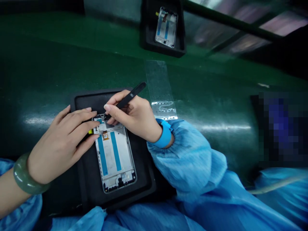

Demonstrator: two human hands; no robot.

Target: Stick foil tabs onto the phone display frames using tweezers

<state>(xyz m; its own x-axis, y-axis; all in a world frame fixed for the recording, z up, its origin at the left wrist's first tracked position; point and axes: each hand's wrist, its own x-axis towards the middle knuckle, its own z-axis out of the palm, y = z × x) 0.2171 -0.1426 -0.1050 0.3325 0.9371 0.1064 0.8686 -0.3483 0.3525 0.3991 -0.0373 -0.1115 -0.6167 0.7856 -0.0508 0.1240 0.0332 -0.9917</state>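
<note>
A phone's mid-frame point(123, 154) with two blue adhesive strips and a small brown flex connector lies face up in a black tray point(144, 179). My left hand point(64, 138) reaches in from the left, fingers stretched and spread, with its fingertips on the frame's upper left edge. Black tweezers point(132, 95) are pinched in my right hand point(137, 117); they slant down toward the top of the frame. My fingers hide most of the tweezers' tips and what they touch. A bit of yellow tab point(90, 132) shows beside my left fingers.
Beyond, a second black tray point(147, 45) holds another similar phone mid-frame point(166, 28). A clear plastic strip point(158, 80) lies on the green table mat point(204, 89), right of the near tray. A blue sleeve point(281, 186) with a pale cord appears at the right edge.
</note>
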